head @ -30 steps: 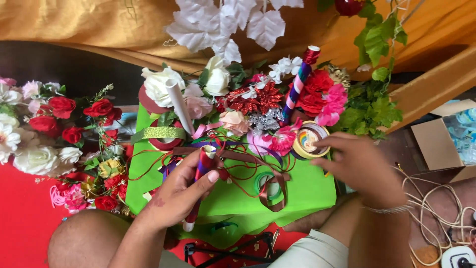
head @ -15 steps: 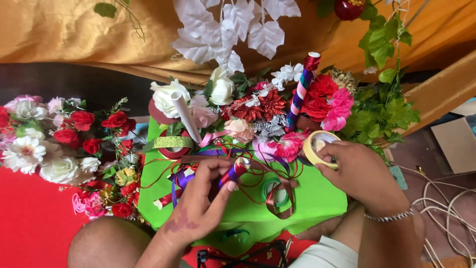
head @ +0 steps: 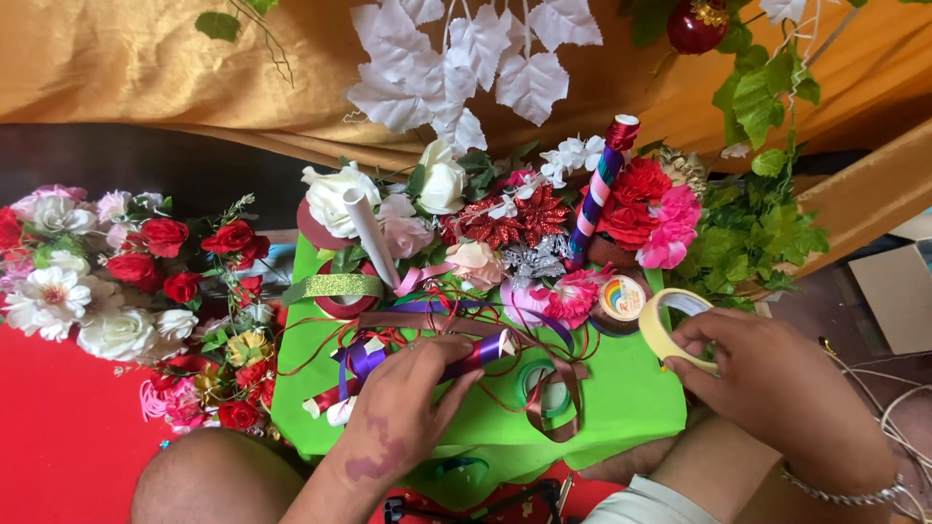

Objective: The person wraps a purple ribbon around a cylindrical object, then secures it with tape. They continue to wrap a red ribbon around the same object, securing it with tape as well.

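Observation:
My left hand point(head: 413, 403) presses down on a stick wrapped in purple and red ribbon point(head: 464, 355), which lies across a bright green sheet point(head: 621, 403). My right hand point(head: 772, 383) holds a roll of pale yellow tape point(head: 665, 325) at the sheet's right edge, with the fingers through and around the ring. Loose brown, purple and red ribbons point(head: 553, 388) trail over the sheet between the hands. A small green tape roll point(head: 540, 388) lies among them.
Artificial flowers point(head: 505, 228) crowd the far side of the sheet, with a striped wrapped stick point(head: 602, 184) and a white paper roll point(head: 369, 233) standing among them. More flowers point(head: 116, 277) lie at the left on red cloth point(head: 58, 437). Green leaves point(head: 757, 228) and white cords point(head: 898, 408) are at right.
My right hand has lifted the yellow tape roll off the flowers and drawn it right, toward me. My left hand has shifted slightly right along the wrapped stick.

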